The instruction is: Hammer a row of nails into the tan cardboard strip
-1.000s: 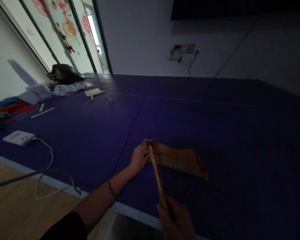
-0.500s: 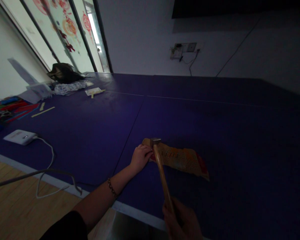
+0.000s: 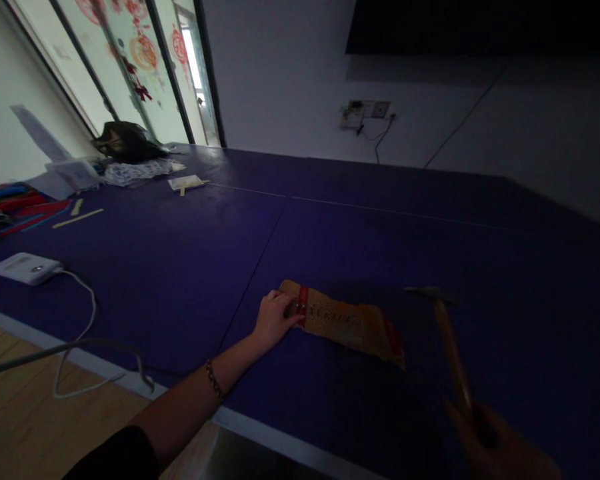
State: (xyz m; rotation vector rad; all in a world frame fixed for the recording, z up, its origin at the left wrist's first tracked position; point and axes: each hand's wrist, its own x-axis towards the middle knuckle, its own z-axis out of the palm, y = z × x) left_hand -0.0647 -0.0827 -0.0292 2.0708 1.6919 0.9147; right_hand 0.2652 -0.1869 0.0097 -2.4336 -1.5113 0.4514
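Observation:
My left hand (image 3: 274,319) rests at the left end of a flat tan piece (image 3: 343,323), its thumb and forefinger curled together by a red band. What lies between the fingertips is too small to make out. Small dark marks run in a row along the piece, which has an orange stain and a red right end; shiny dots show on the left band. To the right, my right hand (image 3: 495,440) is wrapped round the wooden handle of a hammer (image 3: 450,340). The hammer's metal head is in the air, apart from the tan piece.
The purple table (image 3: 190,267) has a pale front edge. At left lies a white device (image 3: 25,268) with a white cable (image 3: 93,300). Farther back are a dark bag (image 3: 127,141), crumpled plastic (image 3: 135,172), a small white packet (image 3: 186,183) and coloured tools (image 3: 17,203).
My right hand has carried the hammer to the right, away from the tan piece's left end. My left hand stays at that end. The view has shifted slightly.

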